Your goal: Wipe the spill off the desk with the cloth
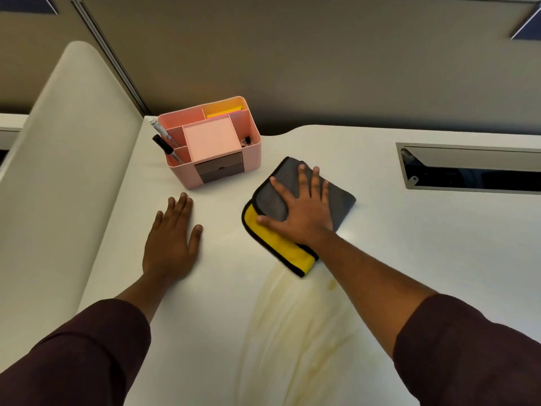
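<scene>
A folded cloth (pixel 272 200), grey on top and yellow underneath with black edging, lies flat on the white desk (pixel 409 244). My right hand (pixel 301 209) presses flat on the cloth with fingers spread. A yellowish smeared spill (pixel 295 326) streaks the desk from the cloth's near edge toward me. My left hand (pixel 172 235) rests palm down on the bare desk to the left of the cloth, holding nothing.
A pink desk organiser (pixel 216 171) with pens, sticky notes and clips stands behind my hands. A white side panel (pixel 58 186) borders the desk on the left. A metal cable slot (pixel 468 171) is set into the desk at the far right.
</scene>
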`<state>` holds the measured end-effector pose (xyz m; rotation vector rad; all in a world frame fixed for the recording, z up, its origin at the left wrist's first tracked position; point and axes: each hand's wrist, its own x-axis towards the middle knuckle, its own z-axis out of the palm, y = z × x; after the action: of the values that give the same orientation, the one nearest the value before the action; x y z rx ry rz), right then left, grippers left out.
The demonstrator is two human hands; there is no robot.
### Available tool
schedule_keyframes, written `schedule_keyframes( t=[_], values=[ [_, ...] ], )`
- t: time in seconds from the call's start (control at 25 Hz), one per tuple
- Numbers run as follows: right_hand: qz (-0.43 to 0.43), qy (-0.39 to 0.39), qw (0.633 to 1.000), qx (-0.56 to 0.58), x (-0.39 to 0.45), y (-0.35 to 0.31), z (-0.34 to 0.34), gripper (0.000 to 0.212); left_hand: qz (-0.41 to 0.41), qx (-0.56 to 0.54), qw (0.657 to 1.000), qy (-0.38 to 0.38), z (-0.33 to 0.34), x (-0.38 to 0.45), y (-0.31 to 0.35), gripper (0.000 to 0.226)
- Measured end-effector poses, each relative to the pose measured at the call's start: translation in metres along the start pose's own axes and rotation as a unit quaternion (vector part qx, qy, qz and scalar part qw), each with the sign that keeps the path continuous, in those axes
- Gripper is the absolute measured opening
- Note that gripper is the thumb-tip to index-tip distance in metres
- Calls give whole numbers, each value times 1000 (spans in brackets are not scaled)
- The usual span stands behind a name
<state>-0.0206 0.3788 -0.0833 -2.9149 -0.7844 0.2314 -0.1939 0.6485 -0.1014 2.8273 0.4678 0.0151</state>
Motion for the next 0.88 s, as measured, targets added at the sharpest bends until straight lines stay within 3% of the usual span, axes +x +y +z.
schedule_keyframes(
  t=[0.4,0.72,0.88],
  values=[
    [-231,12,973,-18,-36,-82,28,79,23,-28,999,37,1,2,-5,62],
    [-346,-4,938,22,-120,-107,44,73,46,-133,990,16,4,-30,-13,62],
    [-390,-24,920,14,-179,-86,46,70,48,-52,997,-13,9,-96,-7,67]
  ],
)
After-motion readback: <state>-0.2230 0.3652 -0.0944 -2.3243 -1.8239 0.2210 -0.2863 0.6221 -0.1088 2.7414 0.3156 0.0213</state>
